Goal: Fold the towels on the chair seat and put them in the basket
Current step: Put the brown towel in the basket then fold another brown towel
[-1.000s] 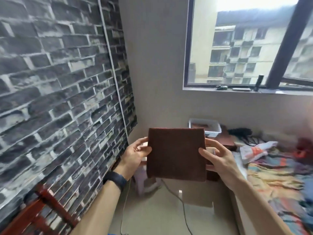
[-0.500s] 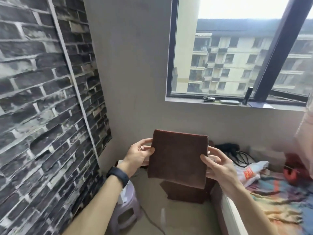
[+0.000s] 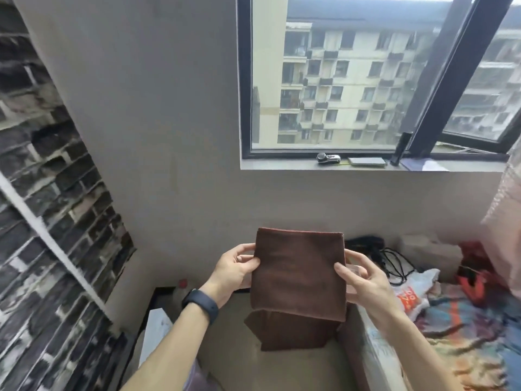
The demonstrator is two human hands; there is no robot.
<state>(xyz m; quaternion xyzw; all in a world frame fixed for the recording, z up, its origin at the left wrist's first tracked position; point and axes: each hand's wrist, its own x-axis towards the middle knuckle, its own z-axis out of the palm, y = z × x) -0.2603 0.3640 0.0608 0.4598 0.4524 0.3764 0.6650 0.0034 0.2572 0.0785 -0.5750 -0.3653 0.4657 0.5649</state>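
Observation:
A folded brown towel (image 3: 298, 275) hangs upright in the air in front of me, roughly square. My left hand (image 3: 235, 268) pinches its left edge and my right hand (image 3: 362, 279) grips its right edge, fingers wrapped behind the cloth. A dark band is on my left wrist. The towel hides what lies directly behind it. Neither the chair seat nor the basket shows in the head view now.
A brown wooden stand (image 3: 293, 331) is below the towel. A bed with a colourful cover (image 3: 468, 342) and a plastic bag (image 3: 413, 292) lies at the right. Black cables (image 3: 389, 258) sit by the wall. The window sill (image 3: 366, 166) holds small items. A brick wall (image 3: 42, 221) stands at left.
My view has swung right and up, so the white basket and red chair have left the frame. The towel stays held between both hands, now closer to the wall under the window.

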